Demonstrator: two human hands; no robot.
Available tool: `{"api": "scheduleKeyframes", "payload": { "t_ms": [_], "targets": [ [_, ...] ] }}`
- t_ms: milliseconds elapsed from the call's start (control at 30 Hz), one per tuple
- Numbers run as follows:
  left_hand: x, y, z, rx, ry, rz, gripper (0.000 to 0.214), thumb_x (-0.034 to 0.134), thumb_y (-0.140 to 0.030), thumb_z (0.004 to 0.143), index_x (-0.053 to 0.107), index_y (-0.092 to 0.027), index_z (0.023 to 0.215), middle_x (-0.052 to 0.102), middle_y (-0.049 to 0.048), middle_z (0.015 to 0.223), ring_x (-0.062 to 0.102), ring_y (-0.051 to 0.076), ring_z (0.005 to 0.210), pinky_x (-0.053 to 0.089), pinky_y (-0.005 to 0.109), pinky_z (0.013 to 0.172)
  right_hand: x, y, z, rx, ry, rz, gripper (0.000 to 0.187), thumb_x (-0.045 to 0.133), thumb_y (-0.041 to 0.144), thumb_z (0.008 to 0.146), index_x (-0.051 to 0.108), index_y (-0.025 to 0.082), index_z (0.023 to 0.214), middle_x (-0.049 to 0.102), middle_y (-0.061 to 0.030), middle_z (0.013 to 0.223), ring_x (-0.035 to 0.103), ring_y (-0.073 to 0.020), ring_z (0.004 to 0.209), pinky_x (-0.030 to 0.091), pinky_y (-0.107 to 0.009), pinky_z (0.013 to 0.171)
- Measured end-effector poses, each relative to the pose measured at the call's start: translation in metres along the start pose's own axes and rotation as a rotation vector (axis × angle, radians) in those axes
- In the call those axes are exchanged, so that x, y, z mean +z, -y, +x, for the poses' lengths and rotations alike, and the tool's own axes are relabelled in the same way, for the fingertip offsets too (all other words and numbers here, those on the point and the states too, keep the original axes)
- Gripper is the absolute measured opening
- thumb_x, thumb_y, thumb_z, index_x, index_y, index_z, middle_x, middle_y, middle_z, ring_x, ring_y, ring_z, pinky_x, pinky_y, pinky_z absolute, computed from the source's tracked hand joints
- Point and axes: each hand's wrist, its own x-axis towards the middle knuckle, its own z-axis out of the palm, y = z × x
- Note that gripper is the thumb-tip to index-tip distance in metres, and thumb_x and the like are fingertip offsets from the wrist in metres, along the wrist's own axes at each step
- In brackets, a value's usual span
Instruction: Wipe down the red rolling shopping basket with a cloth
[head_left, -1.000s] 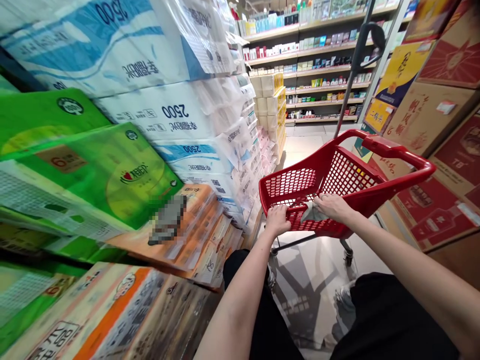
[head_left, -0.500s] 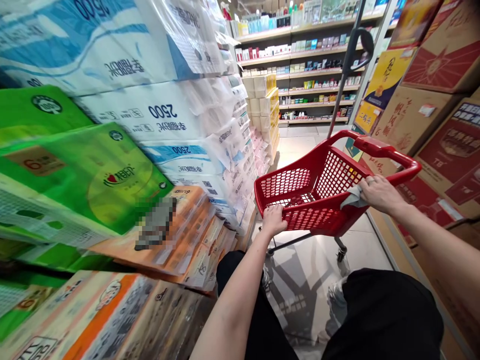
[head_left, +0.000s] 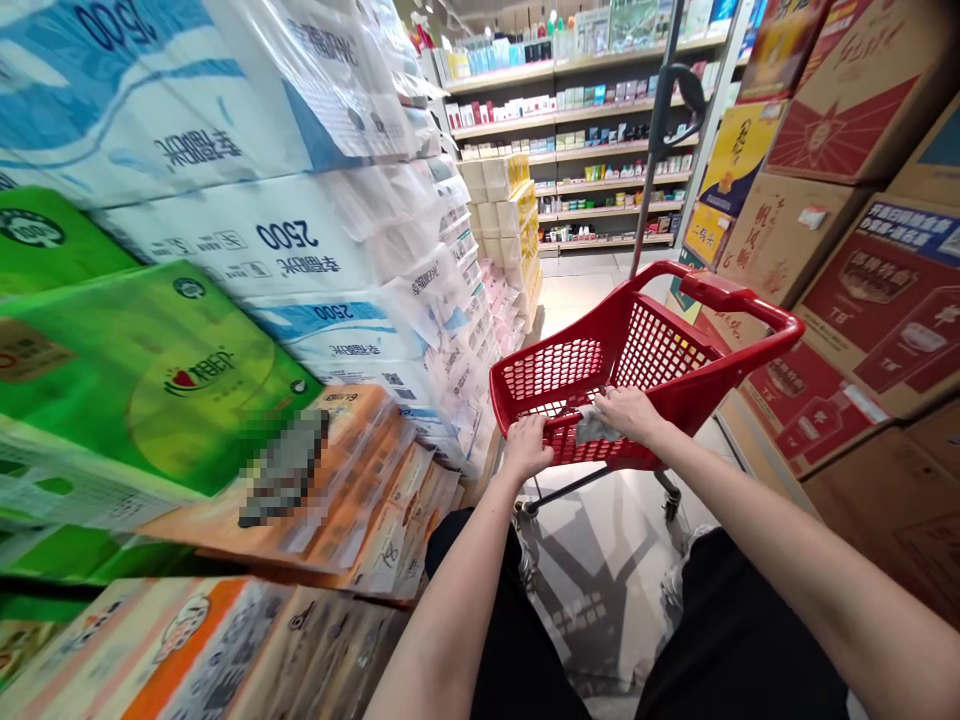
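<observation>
A red plastic shopping cart (head_left: 694, 400) with perforated walls stands side-on in front of me, its handle toward the right. My left hand (head_left: 529, 447) is closed over the near rim at the basket's left corner. Farther right on the same rim, my right hand (head_left: 630, 412) presses a grey cloth (head_left: 595, 428) against the edge, its fingers bent over into the basket. Part of the cloth is hidden under the right hand. The basket's mesh wall and floor show beyond my hands.
Tall stacks of wrapped tissue packs (head_left: 285, 235) line the left, with green packs (head_left: 202, 370) and orange packs (head_left: 352, 440) nearer. Cardboard cartons (head_left: 862, 310) rise on the right. Product shelves (head_left: 577, 140) stand at the back. A dark pole (head_left: 652, 170) rises behind the cart.
My right hand has slid the cloth leftward along the cart's near rim, from by the handle end toward my left hand. My left hand keeps its place on the rim. The view has shifted slightly.
</observation>
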Motion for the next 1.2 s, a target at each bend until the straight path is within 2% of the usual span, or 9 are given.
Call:
{"api": "scheduleKeyframes", "payload": {
  "t_ms": [233,333,433,567,767,867,933,1033,1200],
  "targets": [
    [-0.004,0.007,0.0,0.038,-0.006,-0.031,0.044,0.048,-0.018,0.069,0.045,-0.022,0.113,0.055,0.0052,0.11,0.047,0.021,0.105,0.033,0.033,0.09,-0.014,-0.111,-0.042,0.033,-0.049,-0.181,0.033,0.04,0.04,0.088,0.059,0.014,0.092,0.062,-0.0149,0.091,0.053,-0.0239,0.085,0.026,-0.035,0.079],
    [-0.004,-0.001,0.001,0.019,0.012,-0.034,0.042,0.048,-0.019,0.07,0.046,-0.022,0.112,0.055,0.0057,0.11,0.047,0.022,0.106,0.032,0.034,0.091,-0.018,-0.126,-0.05,0.057,-0.067,-0.226,0.029,0.039,0.033,0.088,0.059,0.013,0.091,0.062,-0.0164,0.09,0.052,-0.0257,0.086,0.026,-0.037,0.081],
    [-0.002,-0.011,0.002,-0.014,0.023,-0.034,0.041,0.05,-0.023,0.069,0.047,-0.022,0.11,0.055,0.006,0.11,0.047,0.023,0.106,0.031,0.034,0.092,-0.012,-0.107,-0.043,0.067,-0.055,-0.2,0.026,0.04,0.027,0.087,0.059,0.01,0.09,0.061,-0.0184,0.09,0.052,-0.0262,0.086,0.027,-0.037,0.08],
    [0.001,-0.02,0.004,-0.03,0.034,-0.042,0.042,0.051,-0.025,0.068,0.046,-0.022,0.11,0.055,0.0057,0.11,0.047,0.023,0.106,0.032,0.034,0.091,0.0,-0.057,-0.022,-0.016,-0.026,-0.065,0.023,0.038,0.019,0.086,0.059,0.011,0.092,0.06,-0.0175,0.092,0.052,-0.0248,0.087,0.029,-0.034,0.077],
    [0.009,-0.025,0.01,0.019,-0.009,-0.044,0.042,0.051,-0.026,0.068,0.046,-0.022,0.109,0.056,0.0054,0.106,0.048,0.022,0.103,0.034,0.033,0.086,0.006,0.01,0.006,-0.052,-0.035,0.07,0.028,0.036,0.027,0.088,0.059,0.012,0.094,0.061,-0.0164,0.093,0.052,-0.0244,0.086,0.03,-0.034,0.077],
    [0.01,-0.025,0.012,0.013,-0.002,-0.02,0.037,0.051,-0.026,0.067,0.049,-0.02,0.103,0.057,0.0056,0.103,0.049,0.022,0.1,0.035,0.033,0.085,0.007,0.029,0.013,-0.061,-0.024,0.098,0.03,0.034,0.03,0.09,0.058,0.013,0.096,0.06,-0.0157,0.095,0.051,-0.0239,0.089,0.029,-0.034,0.078],
    [0.01,-0.023,0.012,0.038,-0.006,-0.023,0.039,0.051,-0.024,0.067,0.048,-0.021,0.105,0.057,0.0052,0.103,0.05,0.022,0.1,0.035,0.033,0.086,0.008,0.027,0.011,-0.063,-0.046,0.096,0.03,0.033,0.029,0.09,0.057,0.013,0.098,0.06,-0.0152,0.096,0.051,-0.0234,0.09,0.029,-0.034,0.08],
    [0.008,-0.016,0.011,0.076,-0.019,-0.051,0.046,0.049,-0.02,0.067,0.046,-0.022,0.113,0.056,0.0046,0.108,0.049,0.021,0.103,0.035,0.032,0.088,0.009,-0.008,-0.001,-0.06,-0.081,0.059,0.026,0.036,0.025,0.089,0.057,0.013,0.098,0.06,-0.0139,0.094,0.051,-0.0227,0.088,0.027,-0.035,0.083],
    [0.012,-0.001,0.013,0.091,-0.061,-0.066,0.046,0.048,-0.018,0.067,0.048,-0.021,0.113,0.056,0.0056,0.108,0.049,0.022,0.102,0.036,0.034,0.088,0.002,-0.123,-0.038,0.031,-0.131,-0.059,0.022,0.044,0.028,0.086,0.059,0.012,0.092,0.06,-0.0137,0.093,0.049,-0.0239,0.089,0.026,-0.038,0.086]
  ]
}}
